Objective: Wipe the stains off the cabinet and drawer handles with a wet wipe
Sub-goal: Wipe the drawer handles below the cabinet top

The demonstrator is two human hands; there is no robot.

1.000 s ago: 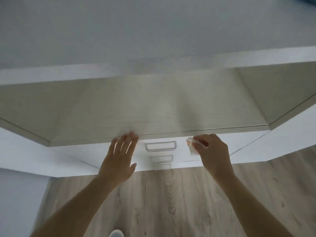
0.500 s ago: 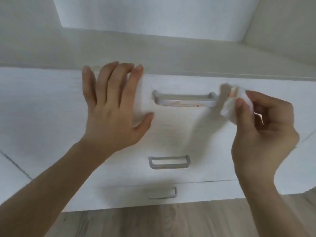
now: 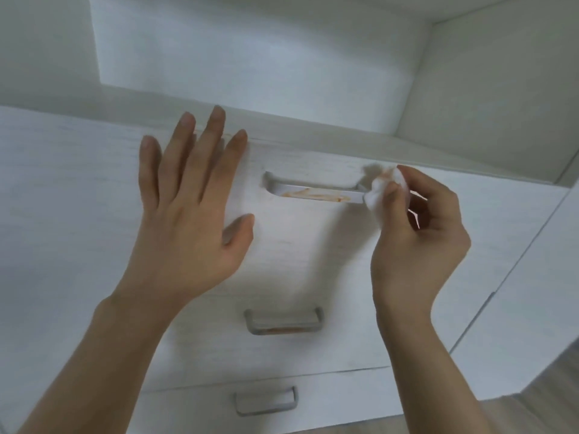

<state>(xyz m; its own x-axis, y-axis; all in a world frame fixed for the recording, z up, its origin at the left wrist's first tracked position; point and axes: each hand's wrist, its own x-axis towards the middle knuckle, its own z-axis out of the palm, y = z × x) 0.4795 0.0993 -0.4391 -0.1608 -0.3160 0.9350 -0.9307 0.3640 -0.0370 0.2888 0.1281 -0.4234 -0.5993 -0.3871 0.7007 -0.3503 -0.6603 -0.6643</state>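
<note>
While the left hand point(image 3: 185, 220) lies flat, the right hand point(image 3: 416, 242) pinches a wipe point(image 3: 380, 191) at the stained handle point(image 3: 316, 194).

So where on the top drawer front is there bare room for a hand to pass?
Bare front lies below the top handle, between the left hand and right hand, down to the middle handle. It is crowded at the handle's right end, where the wipe presses.
</note>
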